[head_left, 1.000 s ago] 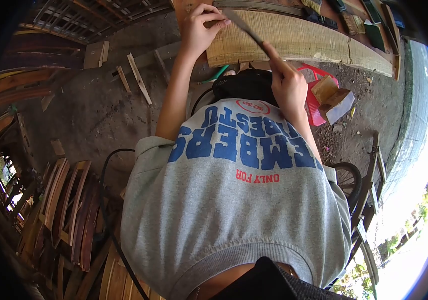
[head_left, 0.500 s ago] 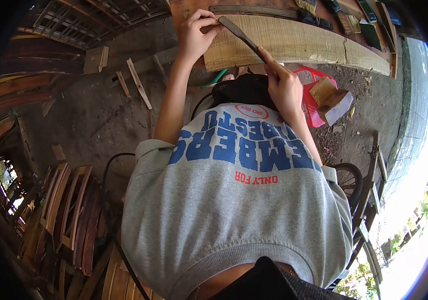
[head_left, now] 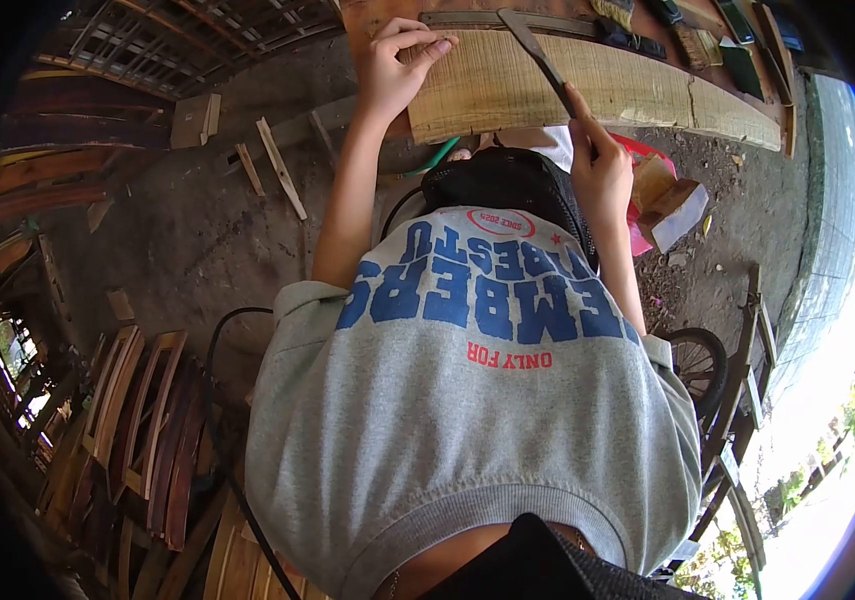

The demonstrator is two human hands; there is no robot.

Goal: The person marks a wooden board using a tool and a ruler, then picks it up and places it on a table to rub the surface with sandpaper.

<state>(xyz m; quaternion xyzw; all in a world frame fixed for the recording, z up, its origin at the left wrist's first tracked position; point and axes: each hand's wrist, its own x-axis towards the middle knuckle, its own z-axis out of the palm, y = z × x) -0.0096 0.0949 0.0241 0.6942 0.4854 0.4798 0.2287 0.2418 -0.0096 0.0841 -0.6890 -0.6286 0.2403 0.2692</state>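
My left hand (head_left: 398, 72) is at the left end of a long, pale wooden board (head_left: 608, 85), its thumb and index finger pinched together. Something tiny may be between the fingertips, too small to make out. In my right hand (head_left: 603, 165) is a slim, dark, flat metal tool (head_left: 536, 55) with a rounded end. The tool slants up and to the left over the board, its rounded end apart from my left fingers. A dark crack shows in the board toward its right part.
Brushes (head_left: 613, 12) and dark-handled tools lie along the bench's far side. Below the board at right are a red plastic object (head_left: 640, 238) and a torn box (head_left: 670, 200). Curved wooden pieces (head_left: 153, 420) stand at lower left. A wheel (head_left: 700, 365) shows at right.
My right hand has moved right and slightly down with the tool, whose rounded end has come away from my left fingertips. My left hand has stayed nearly in place.
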